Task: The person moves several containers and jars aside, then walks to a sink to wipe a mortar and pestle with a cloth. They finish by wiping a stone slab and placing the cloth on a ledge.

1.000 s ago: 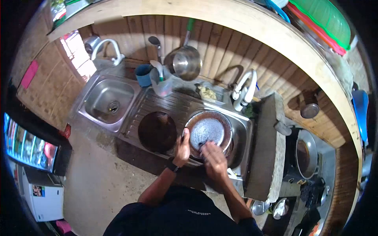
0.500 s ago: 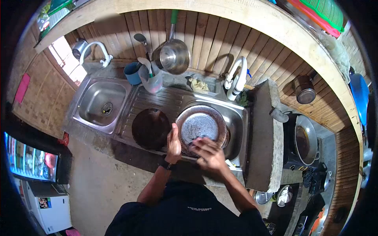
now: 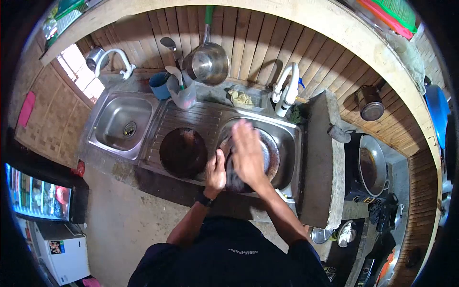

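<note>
A round pan (image 3: 268, 153) is sitting over the right-hand basin (image 3: 288, 158), showing a pale grey, wet-looking middle and a rusty brown outer band; its near-left part is lying dark under the hand. The right hand (image 3: 248, 155) is passing over it, blurred, its fingers extended and seemingly close together; what is under the palm is hidden. The left hand (image 3: 216, 174) is touching the pan's left edge, thumb raised; whether its other fingers are pinching the rim, I cannot tell. A dark round pan (image 3: 183, 153) is lying on the drainboard (image 3: 165, 119), left of the basin, and a white tap (image 3: 288, 91) is standing behind it. Well right of the basin, a wide wok (image 3: 372, 165) is resting on a stove (image 3: 354, 179). Pale lettering on the dark shirt (image 3: 224, 268), nearer than the basin, is showing too small to read.
</note>
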`<state>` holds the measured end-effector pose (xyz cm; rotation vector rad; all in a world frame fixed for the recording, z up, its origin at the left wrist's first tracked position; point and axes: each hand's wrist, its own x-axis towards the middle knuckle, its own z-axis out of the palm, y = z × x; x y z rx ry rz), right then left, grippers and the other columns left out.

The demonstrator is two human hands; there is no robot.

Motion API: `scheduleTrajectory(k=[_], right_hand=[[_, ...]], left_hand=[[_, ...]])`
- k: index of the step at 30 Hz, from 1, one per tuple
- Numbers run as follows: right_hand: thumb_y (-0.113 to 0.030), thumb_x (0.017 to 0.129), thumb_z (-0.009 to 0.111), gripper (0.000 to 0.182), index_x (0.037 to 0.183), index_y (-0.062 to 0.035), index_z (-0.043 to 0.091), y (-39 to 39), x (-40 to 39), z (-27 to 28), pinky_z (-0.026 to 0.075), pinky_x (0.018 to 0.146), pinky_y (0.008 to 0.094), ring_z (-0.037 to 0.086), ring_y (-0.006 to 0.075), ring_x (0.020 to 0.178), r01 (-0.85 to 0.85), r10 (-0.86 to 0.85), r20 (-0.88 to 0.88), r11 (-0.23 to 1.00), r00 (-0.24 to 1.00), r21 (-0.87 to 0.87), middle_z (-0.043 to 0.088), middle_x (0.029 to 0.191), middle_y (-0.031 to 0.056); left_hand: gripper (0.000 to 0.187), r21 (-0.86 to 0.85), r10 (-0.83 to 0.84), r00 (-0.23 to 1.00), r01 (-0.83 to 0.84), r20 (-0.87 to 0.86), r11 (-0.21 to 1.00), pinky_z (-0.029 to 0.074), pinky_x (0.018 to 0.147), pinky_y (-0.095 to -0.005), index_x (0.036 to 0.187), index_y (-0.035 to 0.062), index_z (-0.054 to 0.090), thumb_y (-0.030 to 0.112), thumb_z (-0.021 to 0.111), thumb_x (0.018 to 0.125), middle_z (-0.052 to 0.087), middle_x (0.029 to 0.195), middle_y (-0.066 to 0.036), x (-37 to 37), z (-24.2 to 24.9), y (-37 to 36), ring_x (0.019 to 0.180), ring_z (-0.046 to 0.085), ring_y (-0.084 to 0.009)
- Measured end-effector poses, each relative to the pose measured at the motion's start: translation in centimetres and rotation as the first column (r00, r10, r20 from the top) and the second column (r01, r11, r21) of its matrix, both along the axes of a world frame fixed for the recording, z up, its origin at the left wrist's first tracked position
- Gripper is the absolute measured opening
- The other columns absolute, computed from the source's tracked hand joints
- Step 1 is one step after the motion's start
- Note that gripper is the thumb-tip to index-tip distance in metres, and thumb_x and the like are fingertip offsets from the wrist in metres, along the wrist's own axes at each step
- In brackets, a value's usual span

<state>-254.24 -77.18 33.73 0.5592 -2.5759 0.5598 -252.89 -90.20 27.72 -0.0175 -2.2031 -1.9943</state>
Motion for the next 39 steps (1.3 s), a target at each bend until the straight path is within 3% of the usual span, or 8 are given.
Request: scheduleTrajectory(k=[5,11,12,16,20,24,29,39], right_hand=[[0.002,0.077,0.059,0.079,0.149,0.0031,0.027,2.5,-0.4,-2.0,0.020,0.118,0.0527,0.024,0.0451,0.143,0.437,-0.439,0.002,0.894,0.898,-0.097,0.026,0.152,0.0298],[-0.004,0.084,0.057,0.061,0.142,0.0041,0.039,2.7,7.1,-3.9,0.034,0.111,0.0484,0.042,0.0430,0.133,-0.218,0.239,0.138,0.964,0.961,-0.151,0.040,0.145,0.0284],[-0.008,0.087,0.055,0.056,0.140,0.0042,0.041,3.1,8.5,-5.4,0.037,0.108,0.0467,0.046,0.0403,0.129,-0.119,0.142,0.039,0.925,0.989,-0.361,0.044,0.141,0.0273],[-0.022,0.103,0.040,0.043,0.138,0.0023,0.043,1.4,9.0,-2.9,0.039,0.104,0.0396,0.052,0.0262,0.117,0.137,-0.365,0.056,0.200,0.929,-0.970,0.053,0.130,0.0182],[-0.034,0.100,0.049,0.051,0.132,0.0047,0.044,2.7,6.8,-1.2,0.036,0.104,0.0384,0.048,0.0244,0.116,0.174,-0.534,0.133,0.027,0.835,-0.984,0.050,0.124,0.0164],[-0.032,0.100,0.048,0.048,0.131,0.0048,0.046,4.8,7.5,-3.2,0.039,0.102,0.0383,0.051,0.0254,0.114,0.148,-0.027,0.157,-0.198,0.987,-0.969,0.053,0.123,0.0166],[-0.029,0.100,0.048,0.045,0.129,0.0048,0.047,4.5,7.6,-9.0,0.042,0.100,0.0381,0.054,0.0267,0.112,0.378,0.562,0.088,-0.424,0.823,-0.823,0.056,0.121,0.0170],[-0.024,0.099,0.049,0.038,0.124,0.0049,0.052,6.3,10.4,-12.0,0.049,0.096,0.0383,0.061,0.0271,0.107,0.396,0.666,0.138,-0.252,0.733,-0.883,0.064,0.116,0.0167]], left_hand=[[0.050,0.181,0.128,0.992,-0.129,0.018,0.975,0.039,0.064,-0.0358,0.085,-0.0041,0.058,0.036,0.038,0.106,0.054,0.072,-0.003,1.1,-0.3,0.2,0.070,0.042,-0.0115],[0.048,0.557,0.207,0.973,-0.229,0.103,0.798,0.044,0.090,-0.0299,0.114,-0.0024,0.061,0.039,0.039,0.106,0.064,0.106,-0.006,-0.5,-0.3,0.3,0.098,0.055,-0.0147],[0.049,0.630,0.190,0.968,-0.252,0.166,0.735,0.044,0.093,-0.0308,0.117,-0.0020,0.061,0.040,0.040,0.105,0.064,0.111,-0.007,-1.0,-0.5,-0.1,0.102,0.057,-0.0158],[0.046,0.605,-0.292,0.916,0.070,0.276,0.793,0.044,0.099,-0.0346,0.131,-0.0007,0.053,0.032,0.058,0.099,0.059,0.128,-0.010,-0.8,-0.3,-1.6,0.115,0.055,-0.0178],[0.044,0.724,-0.510,0.793,0.130,0.334,0.677,0.047,0.098,-0.0341,0.128,0.0014,0.056,0.027,0.066,0.095,0.064,0.121,-0.007,-0.4,1.5,-0.4,0.110,0.060,-0.0186],[0.037,0.506,-0.532,0.789,0.338,0.308,0.794,0.048,0.086,-0.0281,0.120,0.0031,0.062,0.029,0.067,0.094,0.064,0.110,-0.001,0.6,2.2,1.1,0.096,0.059,-0.0112],[0.044,0.257,-0.195,0.980,0.175,0.051,0.950,0.050,0.083,-0.0304,0.116,-0.0001,0.064,0.035,0.071,0.090,0.070,0.101,-0.006,0.5,2.7,3.6,0.091,0.062,-0.0116],[0.054,-0.232,0.487,0.871,-0.460,0.069,0.857,0.045,0.070,-0.0398,0.084,-0.0080,0.061,0.045,0.061,0.094,0.063,0.075,-0.018,-3.6,-6.4,-10.7,0.071,0.055,-0.0224]])
